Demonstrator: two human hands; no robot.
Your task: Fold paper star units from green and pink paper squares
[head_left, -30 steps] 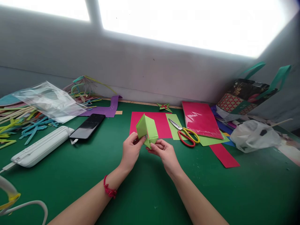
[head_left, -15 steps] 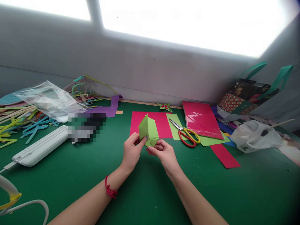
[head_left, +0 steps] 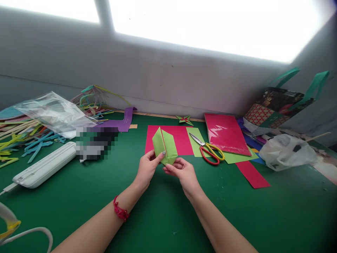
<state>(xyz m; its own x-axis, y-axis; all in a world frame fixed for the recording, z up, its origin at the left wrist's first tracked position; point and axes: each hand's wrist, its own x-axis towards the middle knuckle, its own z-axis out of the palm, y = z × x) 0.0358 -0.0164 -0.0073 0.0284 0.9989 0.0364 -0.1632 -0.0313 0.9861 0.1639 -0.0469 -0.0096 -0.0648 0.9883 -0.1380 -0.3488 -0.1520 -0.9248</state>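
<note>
A folded piece of green paper [head_left: 169, 142] is held up over the table, pointed at the top, with a thin reddish line along its middle fold. My left hand [head_left: 147, 165] pinches its left side, thumb on the front face. At the lower right corner, my right hand [head_left: 181, 170] grips the same paper between thumb and fingers. Behind it lies a red sheet [head_left: 181, 137] flat on the table. Scissors [head_left: 210, 150] with one red and one yellow handle rest to the right, partly over a light green strip [head_left: 193, 135].
A red-and-green paper star [head_left: 184, 120] lies near the wall. To the right are a wrapped red paper pack [head_left: 226, 133], a red strip [head_left: 253, 175], a white plastic bag [head_left: 286, 153] and a patterned bag [head_left: 273, 105]. Leftward sit a white power strip [head_left: 46, 165] and colourful strips [head_left: 39, 142].
The left half of the green paper has swung left and flattened out, showing the reddish line at the fold. My left hand has shifted slightly left; the right has barely moved.
</note>
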